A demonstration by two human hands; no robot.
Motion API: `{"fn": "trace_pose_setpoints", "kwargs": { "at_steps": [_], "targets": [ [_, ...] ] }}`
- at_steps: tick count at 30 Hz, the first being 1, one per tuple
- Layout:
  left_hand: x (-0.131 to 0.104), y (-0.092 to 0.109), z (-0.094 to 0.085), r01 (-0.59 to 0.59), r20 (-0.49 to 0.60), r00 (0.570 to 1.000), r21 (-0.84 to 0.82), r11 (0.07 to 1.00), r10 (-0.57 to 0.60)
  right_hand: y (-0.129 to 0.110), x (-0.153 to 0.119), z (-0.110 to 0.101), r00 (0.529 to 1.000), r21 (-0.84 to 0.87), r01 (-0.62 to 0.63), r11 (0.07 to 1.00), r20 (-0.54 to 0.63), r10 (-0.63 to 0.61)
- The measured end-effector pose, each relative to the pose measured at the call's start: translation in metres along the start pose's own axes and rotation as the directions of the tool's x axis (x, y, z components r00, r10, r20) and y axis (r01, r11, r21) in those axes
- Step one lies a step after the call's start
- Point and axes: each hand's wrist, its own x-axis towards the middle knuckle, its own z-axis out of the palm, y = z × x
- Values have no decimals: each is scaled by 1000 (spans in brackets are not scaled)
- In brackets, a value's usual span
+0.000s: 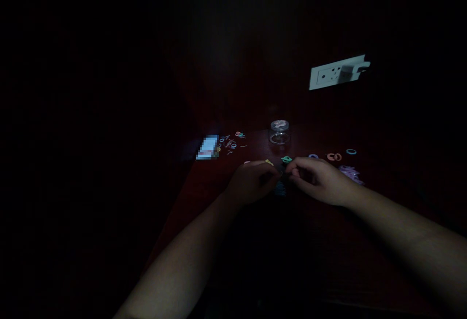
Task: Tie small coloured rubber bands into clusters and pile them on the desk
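Observation:
My left hand (253, 180) and my right hand (321, 180) meet above the dark red table, fingertips almost touching. Each one is closed in a pinch, and whatever lies between the fingers is too small and dim to name. Just below the fingertips is a patch of blue-teal small pieces (280, 188). A green band-like piece (286, 160) lies right behind them, with a yellow piece (269, 162) beside my left hand. Near my right wrist sits a heap of pale purple pieces (350, 174).
A clear lidded jar (279, 134) stands behind my hands. At the back left lie a lit, blurred screen (207, 147) and scattered small bands (229, 143). Orange rings (333, 157) and a blue ring (350, 151) lie to the right. A wall socket (337, 72) holds a plug.

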Motion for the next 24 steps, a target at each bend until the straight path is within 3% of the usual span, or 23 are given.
{"fn": "trace_pose_setpoints", "kwargs": {
  "at_steps": [9,24],
  "targets": [
    [0,-1,0,-32,22,999,23,999,31,-2,3,-1,998,-29,63,998,-6,-63],
    [-1,1,0,3,6,1000,8,1000,-3,-4,3,-1,999,-37,36,999,35,-34]
  ]
}}
